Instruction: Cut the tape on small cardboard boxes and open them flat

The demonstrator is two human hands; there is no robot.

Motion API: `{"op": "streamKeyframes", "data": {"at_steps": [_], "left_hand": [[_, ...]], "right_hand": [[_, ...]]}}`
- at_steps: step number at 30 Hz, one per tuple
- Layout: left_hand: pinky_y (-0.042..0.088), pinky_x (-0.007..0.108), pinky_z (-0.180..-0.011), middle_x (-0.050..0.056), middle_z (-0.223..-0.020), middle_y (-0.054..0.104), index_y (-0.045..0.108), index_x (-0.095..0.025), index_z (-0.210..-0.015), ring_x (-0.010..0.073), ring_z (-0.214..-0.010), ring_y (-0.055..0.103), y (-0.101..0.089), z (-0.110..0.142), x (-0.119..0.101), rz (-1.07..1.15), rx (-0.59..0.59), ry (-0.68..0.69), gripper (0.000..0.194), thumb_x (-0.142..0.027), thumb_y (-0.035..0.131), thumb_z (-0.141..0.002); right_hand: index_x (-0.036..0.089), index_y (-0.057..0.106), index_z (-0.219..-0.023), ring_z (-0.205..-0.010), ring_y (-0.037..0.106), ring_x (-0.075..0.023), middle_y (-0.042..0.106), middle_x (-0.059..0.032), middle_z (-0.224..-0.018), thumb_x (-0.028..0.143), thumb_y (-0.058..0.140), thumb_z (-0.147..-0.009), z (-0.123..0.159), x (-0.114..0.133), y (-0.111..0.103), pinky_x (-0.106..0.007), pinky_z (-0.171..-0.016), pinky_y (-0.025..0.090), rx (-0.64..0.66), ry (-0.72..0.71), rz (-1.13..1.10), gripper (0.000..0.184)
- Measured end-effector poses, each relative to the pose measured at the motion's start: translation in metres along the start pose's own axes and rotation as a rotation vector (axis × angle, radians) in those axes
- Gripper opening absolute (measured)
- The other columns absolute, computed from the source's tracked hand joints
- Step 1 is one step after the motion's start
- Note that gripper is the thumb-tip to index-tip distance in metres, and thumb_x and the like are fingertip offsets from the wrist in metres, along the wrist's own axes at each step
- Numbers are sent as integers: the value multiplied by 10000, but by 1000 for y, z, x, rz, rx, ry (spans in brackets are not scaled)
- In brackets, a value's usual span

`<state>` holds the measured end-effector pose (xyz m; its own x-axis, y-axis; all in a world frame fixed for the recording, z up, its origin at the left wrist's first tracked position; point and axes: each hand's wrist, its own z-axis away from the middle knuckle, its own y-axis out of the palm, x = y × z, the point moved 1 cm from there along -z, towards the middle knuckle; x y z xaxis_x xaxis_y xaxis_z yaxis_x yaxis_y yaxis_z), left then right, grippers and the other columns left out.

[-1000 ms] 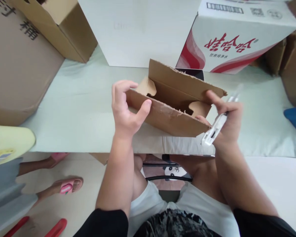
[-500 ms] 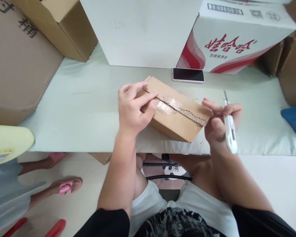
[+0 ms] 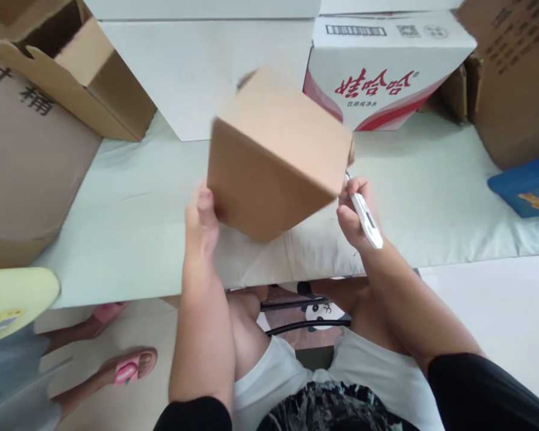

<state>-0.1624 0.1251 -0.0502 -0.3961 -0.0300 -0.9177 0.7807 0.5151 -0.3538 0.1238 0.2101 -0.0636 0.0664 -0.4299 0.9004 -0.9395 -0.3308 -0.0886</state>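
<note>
A brown cardboard box (image 3: 273, 161) is tilted up off the table, its plain sides facing me and its edges slightly blurred. My left hand (image 3: 201, 224) grips its lower left side, thumb in front and the other fingers hidden behind. At the box's right corner, my right hand (image 3: 350, 224) holds a white utility knife (image 3: 366, 218) between thumb and fingers. The knife slants, its tip end near the box's right edge; how much blade is out cannot be made out. The box's taped seam is out of sight.
White cartons (image 3: 247, 66) and a red-and-white carton (image 3: 377, 90) stand behind. An open cardboard box (image 3: 112, 90) and a large carton (image 3: 22, 167) are at left. A blue object (image 3: 527, 185) lies right on the pale-covered table (image 3: 130, 239). Another person's feet (image 3: 135, 365) show at lower left.
The box has been lifted and turned, so its taped seam no longer faces me. My left hand has shifted from its top to its side. The phone is now out of sight.
</note>
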Motion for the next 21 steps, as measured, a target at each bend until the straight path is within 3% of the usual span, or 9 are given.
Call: {"op": "streamKeyframes", "data": {"at_steps": [3, 7, 11, 13, 15, 17, 18, 19, 21], "left_hand": [[623, 472, -832, 151, -1086, 757, 707, -216, -1165, 345, -1051, 721, 12, 9, -6, 116, 332, -277, 973, -1021, 359, -744], [594, 378, -724, 153, -1002, 791, 737, -189, -1006, 305, -891, 751, 23, 19, -30, 112, 858, -558, 1022, -1075, 417, -612], [494, 315, -594, 145, -936, 809, 741, -167, -852, 244, -697, 734, 26, 17, -41, -54, 1069, -651, 864, -970, 445, -737], [517, 331, -629, 139, -860, 797, 703, -163, -750, 229, -670, 717, 27, 13, -38, -127, 1003, -592, 666, -793, 511, -848], [569, 367, -722, 121, -863, 782, 662, -182, -767, 238, -741, 729, 27, 8, -34, -131, 652, -469, 472, -626, 560, -889], [597, 406, -840, 114, -1055, 774, 655, -213, -953, 266, -968, 744, 26, 6, -33, -80, 213, -207, 367, -567, 574, -901], [595, 432, -916, 111, -1191, 749, 643, -239, -1067, 279, -1117, 717, 27, 7, -34, -57, 72, -36, 385, -582, 569, -910], [575, 463, -1005, 105, -1316, 705, 627, -266, -1163, 288, -1261, 660, 29, 9, -36, -47, 16, 143, 429, -612, 555, -919], [471, 532, -1176, 81, -1471, 618, 629, -302, -1248, 306, -1453, 514, 38, 14, -41, -90, 95, 446, 485, -658, 519, -938]], "right_hand": [[310, 333, -970, -1520, 473, -282, 688, -32, -1377, 650, 706, -845, -3, 24, -3, -624, -1211, 384, 24, -196, 73, 521], [325, 347, -990, -1461, 552, -276, 697, -19, -1416, 599, 698, -878, 0, 53, -13, -646, -1206, 413, 13, -184, 93, 459], [312, 417, -1002, -1482, 530, -272, 768, -10, -1290, 483, 735, -889, 1, 64, -23, -656, -1237, 374, 116, -67, 65, 378], [292, 445, -968, -1471, 539, -295, 790, -28, -1237, 479, 769, -873, 1, 64, -26, -648, -1217, 396, 191, 68, 78, 386], [278, 451, -945, -1416, 589, -319, 789, -48, -1245, 482, 789, -859, 1, 65, -26, -637, -1175, 435, 253, 178, 112, 404], [274, 453, -946, -1384, 612, -330, 780, -56, -1271, 467, 794, -857, 1, 67, -24, -631, -1151, 449, 265, 213, 154, 402], [276, 453, -945, -1385, 611, -334, 780, -54, -1270, 463, 796, -854, 1, 68, -23, -627, -1145, 454, 255, 211, 172, 401], [278, 454, -937, -1389, 608, -339, 786, -51, -1255, 469, 803, -845, 2, 69, -21, -621, -1136, 465, 245, 197, 186, 408], [280, 462, -909, -1377, 617, -347, 801, -43, -1202, 497, 825, -813, 3, 71, -17, -604, -1111, 495, 222, 160, 215, 434]]}}
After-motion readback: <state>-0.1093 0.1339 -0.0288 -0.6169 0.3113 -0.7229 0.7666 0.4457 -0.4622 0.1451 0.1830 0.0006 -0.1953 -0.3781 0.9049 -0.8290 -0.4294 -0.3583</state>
